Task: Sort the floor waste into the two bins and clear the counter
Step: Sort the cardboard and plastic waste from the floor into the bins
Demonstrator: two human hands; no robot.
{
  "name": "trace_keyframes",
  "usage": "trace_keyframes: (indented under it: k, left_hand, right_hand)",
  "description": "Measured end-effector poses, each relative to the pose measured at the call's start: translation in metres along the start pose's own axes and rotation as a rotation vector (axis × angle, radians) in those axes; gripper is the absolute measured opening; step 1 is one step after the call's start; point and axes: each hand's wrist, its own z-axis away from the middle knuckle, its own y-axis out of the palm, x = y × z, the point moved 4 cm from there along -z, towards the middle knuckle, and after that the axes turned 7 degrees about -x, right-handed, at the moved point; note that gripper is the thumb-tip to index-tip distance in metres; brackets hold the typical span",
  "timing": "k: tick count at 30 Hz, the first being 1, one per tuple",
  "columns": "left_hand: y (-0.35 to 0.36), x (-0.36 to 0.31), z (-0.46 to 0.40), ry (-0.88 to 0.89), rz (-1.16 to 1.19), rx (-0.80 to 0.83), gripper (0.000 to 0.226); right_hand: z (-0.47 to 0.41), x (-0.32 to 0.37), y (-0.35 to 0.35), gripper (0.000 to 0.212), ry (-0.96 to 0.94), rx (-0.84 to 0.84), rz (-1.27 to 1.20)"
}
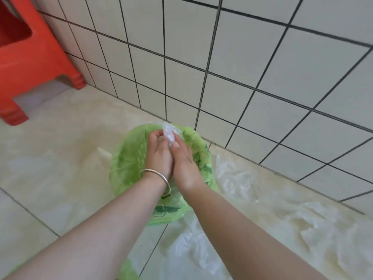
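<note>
Nearest, clear plastic sheet lies crumpled on the floor tiles, likely waste not yet sorted. Above it, the left hand, with a bangle on its wrist, and the right hand are pressed side by side, fingertips together pinching 1 clear wrapper right over the green-lined bin, apparently to drop it inside. Beyond stand the tiled wall and a red stool.
</note>
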Motion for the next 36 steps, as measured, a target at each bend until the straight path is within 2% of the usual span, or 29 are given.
trace_keyframes:
  k: [3,7,10,14,18,20,22,24,26,28,32,36]
  left_hand:
    - [-0.002,0.011,-0.027,0.047,-0.143,-0.024,0.024]
    - [-0.006,0.039,-0.054,-0.125,-0.130,-0.040,0.025]
    - [-0.012,0.059,-0.071,-0.236,-0.270,-0.056,0.026]
    - [-0.017,0.068,-0.083,-0.369,-0.440,-0.007,0.057]
    - [-0.015,0.065,-0.081,-0.420,-0.540,0.067,0.067]
    - [-0.012,0.060,-0.076,-0.374,-0.591,0.100,0.066]
    - [-0.010,0.049,-0.063,-0.257,-0.686,0.103,0.061]
    - [-0.004,0.028,-0.042,-0.011,-0.784,0.081,0.050]
    - [0.006,0.005,-0.013,0.235,-0.744,0.092,0.037]
    - [0.019,-0.008,0.019,0.377,-0.666,0.156,0.028]
    - [0.049,-0.012,0.098,0.520,-0.582,0.400,0.021]
    - [0.069,0.018,0.176,0.517,-0.631,0.587,0.019]
  right_hand:
    - [-0.028,-0.008,0.012,0.043,0.066,0.007,0.009]
    - [-0.054,-0.025,0.028,0.046,0.152,0.018,0.063]
    - [-0.066,-0.039,0.033,0.048,0.254,-0.022,0.090]
    - [-0.068,-0.049,0.024,0.065,0.489,-0.092,0.159]
    - [-0.067,-0.036,0.011,0.061,0.457,-0.096,0.265]
    - [-0.061,-0.026,0.008,0.052,0.378,-0.079,0.308]
    - [-0.051,-0.017,0.003,0.038,0.275,-0.092,0.285]
    - [-0.038,-0.012,-0.008,0.031,0.139,-0.163,0.261]
    - [-0.020,-0.007,-0.027,0.027,0.013,-0.255,0.255]
    - [0.003,-0.006,-0.053,0.022,-0.039,-0.316,0.185]
    - [0.069,-0.024,-0.108,0.016,-0.019,-0.417,0.077]
    - [0.135,-0.064,-0.151,0.018,0.062,-0.516,-0.030]
